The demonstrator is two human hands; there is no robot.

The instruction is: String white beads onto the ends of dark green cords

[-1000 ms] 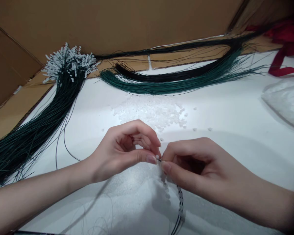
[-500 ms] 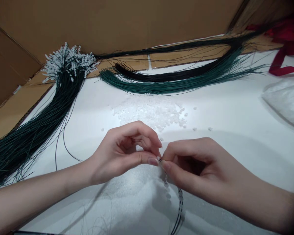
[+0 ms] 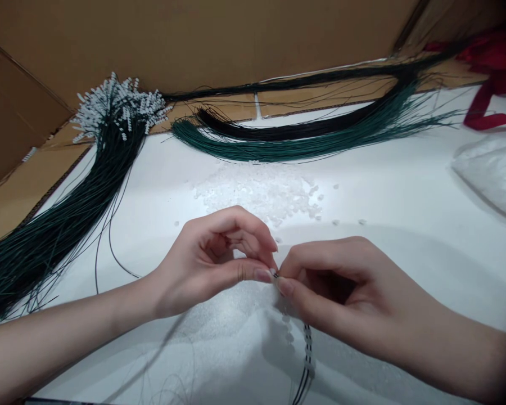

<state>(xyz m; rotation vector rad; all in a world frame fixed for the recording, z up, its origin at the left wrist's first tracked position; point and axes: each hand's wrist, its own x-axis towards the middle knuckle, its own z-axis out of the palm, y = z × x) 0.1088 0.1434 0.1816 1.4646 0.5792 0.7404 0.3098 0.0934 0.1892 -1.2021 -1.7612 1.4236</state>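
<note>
Thin dark beaded wire, tip pointing left, tail toward viewer, right hand grip clamped on it, left hand grip clamped on clear bead

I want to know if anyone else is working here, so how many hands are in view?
2: the left hand at centre-left and the right hand at centre-right, fingertips meeting on a beaded cord. Both belong to the camera wearer; none seem hidden.
</note>
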